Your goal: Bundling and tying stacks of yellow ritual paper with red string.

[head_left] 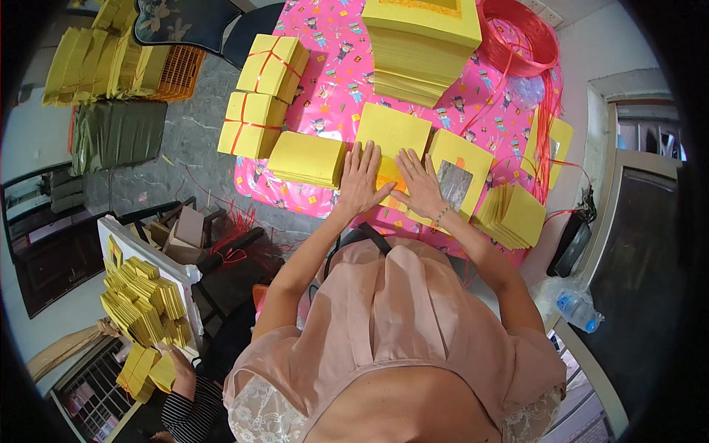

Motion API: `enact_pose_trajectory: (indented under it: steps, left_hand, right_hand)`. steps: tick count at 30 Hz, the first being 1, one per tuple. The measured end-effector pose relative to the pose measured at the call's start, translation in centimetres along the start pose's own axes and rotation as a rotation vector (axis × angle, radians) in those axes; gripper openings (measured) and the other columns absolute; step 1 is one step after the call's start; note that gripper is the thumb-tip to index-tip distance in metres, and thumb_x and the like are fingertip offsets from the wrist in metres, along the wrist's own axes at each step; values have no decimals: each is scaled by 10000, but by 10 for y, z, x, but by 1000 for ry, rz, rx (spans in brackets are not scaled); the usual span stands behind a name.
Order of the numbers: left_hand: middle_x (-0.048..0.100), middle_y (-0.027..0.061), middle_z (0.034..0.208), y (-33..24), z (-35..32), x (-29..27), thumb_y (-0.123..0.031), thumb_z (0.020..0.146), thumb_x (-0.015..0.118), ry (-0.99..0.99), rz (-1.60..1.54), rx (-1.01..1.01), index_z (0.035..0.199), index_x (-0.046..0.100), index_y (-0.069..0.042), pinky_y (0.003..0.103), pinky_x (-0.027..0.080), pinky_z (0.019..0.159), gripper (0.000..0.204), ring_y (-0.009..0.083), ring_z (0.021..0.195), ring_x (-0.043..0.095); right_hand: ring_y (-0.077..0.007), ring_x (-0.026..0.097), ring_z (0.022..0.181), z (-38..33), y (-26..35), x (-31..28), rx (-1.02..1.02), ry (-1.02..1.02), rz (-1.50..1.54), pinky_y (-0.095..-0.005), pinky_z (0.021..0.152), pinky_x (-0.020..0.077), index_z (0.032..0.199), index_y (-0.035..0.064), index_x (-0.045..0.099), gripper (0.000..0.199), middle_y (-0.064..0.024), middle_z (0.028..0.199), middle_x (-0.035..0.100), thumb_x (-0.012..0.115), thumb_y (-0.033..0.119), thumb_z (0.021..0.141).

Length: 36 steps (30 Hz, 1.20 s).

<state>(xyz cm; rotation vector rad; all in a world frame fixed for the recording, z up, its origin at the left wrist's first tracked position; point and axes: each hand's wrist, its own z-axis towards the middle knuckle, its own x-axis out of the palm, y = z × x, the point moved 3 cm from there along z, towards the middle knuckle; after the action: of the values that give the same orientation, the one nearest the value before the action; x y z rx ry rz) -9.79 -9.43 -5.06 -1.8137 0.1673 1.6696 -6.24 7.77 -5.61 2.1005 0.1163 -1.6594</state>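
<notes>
My left hand (360,181) lies flat with fingers stretched forward on the left side of a yellow paper sheet (395,127). My right hand (421,184) rests flat on the same sheet's right side, its thumb close to the left one. An orange patch (388,174) on the paper shows between them. Close to my left hand is a low stack of folded yellow paper (306,158). Beside my right hand lies another yellow sheet (473,153) bearing a silver rectangle (454,184). The parts of the paper under my palms are hidden.
A tall yellow paper stack (421,63) stands ahead on the pink table. Two bundles tied with red ribbon (252,124) sit left. A red ribbon coil (543,44) is far right; a leaning paper stack (509,215) is nearer. A co-worker's hand (182,371) touches yellow packets lower left.
</notes>
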Motion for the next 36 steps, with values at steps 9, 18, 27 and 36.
enact_pose_trajectory:
  steps: [9, 18, 27, 36]
  left_hand:
    - [226, 255, 1534, 8, 2, 6, -622, 872, 489, 26, -45, -7, 1479, 256, 19, 517, 166, 1159, 912, 453, 1434, 137]
    - [205, 199, 1563, 5, 1, -2, -560, 922, 446, 19, -3, -65, 1489, 265, -11, 531, 91, 1167, 810, 392, 1460, 105]
    - [539, 220, 1149, -9, 2, 21, -174, 881, 657, -306, -863, -556, 1281, 366, 44, 375, 514, 793, 540, 282, 964, 612]
    - [641, 94, 869, 11, 50, 39, -121, 879, 668, -390, -1518, -962, 1152, 462, 3, 301, 564, 572, 365, 177, 714, 661]
  right_hand:
    - [-271, 135, 1471, 1, -2, -3, -24, -62, -12, -514, 1182, 71, 1491, 11, 260, 822, -119, 1579, 200, 499, 535, 906]
    - [-302, 257, 1426, 7, -3, -13, -48, -131, -7, -520, 1160, 147, 1435, 29, 372, 661, -155, 1520, 316, 563, 383, 910]
    - [-293, 514, 1192, 28, -20, -26, -76, -365, -4, -441, 1045, 362, 1258, 41, 535, 502, -131, 1246, 551, 697, 152, 796]
    - [-222, 641, 1000, 23, -24, -40, -255, -584, -24, -413, 942, 467, 1064, 39, 656, 283, -83, 1039, 669, 689, 127, 798]
